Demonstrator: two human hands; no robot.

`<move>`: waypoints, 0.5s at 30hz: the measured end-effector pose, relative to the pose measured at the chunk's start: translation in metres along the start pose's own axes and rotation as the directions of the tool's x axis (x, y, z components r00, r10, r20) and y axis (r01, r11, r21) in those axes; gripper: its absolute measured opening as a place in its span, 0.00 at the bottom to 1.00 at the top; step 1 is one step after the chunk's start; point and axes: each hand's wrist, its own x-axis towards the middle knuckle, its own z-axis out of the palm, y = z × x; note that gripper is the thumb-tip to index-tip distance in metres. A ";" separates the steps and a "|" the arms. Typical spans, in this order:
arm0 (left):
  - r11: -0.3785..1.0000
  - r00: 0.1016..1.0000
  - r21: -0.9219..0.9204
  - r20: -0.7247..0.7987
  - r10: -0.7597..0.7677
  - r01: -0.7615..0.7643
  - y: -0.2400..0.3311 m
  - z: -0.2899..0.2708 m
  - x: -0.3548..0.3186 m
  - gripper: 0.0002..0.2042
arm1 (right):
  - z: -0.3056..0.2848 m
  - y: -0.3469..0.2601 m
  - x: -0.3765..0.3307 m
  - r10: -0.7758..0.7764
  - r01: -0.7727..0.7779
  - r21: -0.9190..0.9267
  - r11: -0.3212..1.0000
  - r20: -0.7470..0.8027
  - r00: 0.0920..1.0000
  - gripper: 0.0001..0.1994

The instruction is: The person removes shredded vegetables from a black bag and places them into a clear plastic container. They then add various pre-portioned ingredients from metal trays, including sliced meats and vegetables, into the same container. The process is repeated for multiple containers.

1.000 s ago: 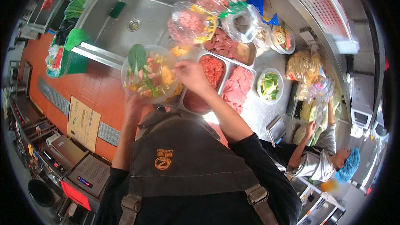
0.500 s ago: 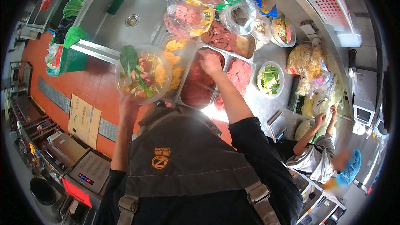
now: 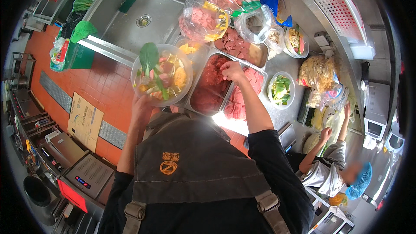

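By the left hand (image 3: 141, 106), a probably light bowl (image 3: 171, 102) is gripped suitably at its near side. Over soft-looking meat (image 3: 212, 76), the right hand (image 3: 234, 72) is half curled; its hold cannot be told.

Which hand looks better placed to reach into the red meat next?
Probably the right hand: its fingertips are close to the red meat, while the left hand is holding the bowl.

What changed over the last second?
Right hand swung rightward from the clear bowl, dipped into the metal pan of red meat and is now over that pan's right side; can't tell if it pinches anything. Unchanged: left hand holds the bowl.
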 end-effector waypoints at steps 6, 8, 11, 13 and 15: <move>1.000 0.999 -0.011 0.032 -0.025 0.025 -0.003 0.009 0.015 0.28 | -0.022 -0.004 -0.031 0.097 -0.108 0.579 0.808 0.051 0.994 0.08; 0.999 0.999 -0.030 0.047 -0.023 0.025 0.000 0.020 0.016 0.29 | -0.030 -0.019 -0.045 0.132 -0.112 0.630 0.768 0.016 0.991 0.09; 1.000 0.994 -0.006 0.108 -0.015 0.016 0.005 0.037 0.018 0.30 | -0.044 -0.058 -0.074 0.005 -0.016 0.648 0.762 0.018 1.000 0.10; 0.995 0.992 0.079 0.105 -0.077 0.068 0.011 0.042 0.024 0.32 | -0.043 -0.089 -0.094 -0.081 0.064 0.678 0.732 -0.007 0.997 0.09; 0.993 0.987 0.088 0.128 -0.092 0.082 0.011 0.047 0.028 0.34 | -0.035 -0.118 -0.111 -0.185 0.139 0.737 0.661 -0.019 0.983 0.09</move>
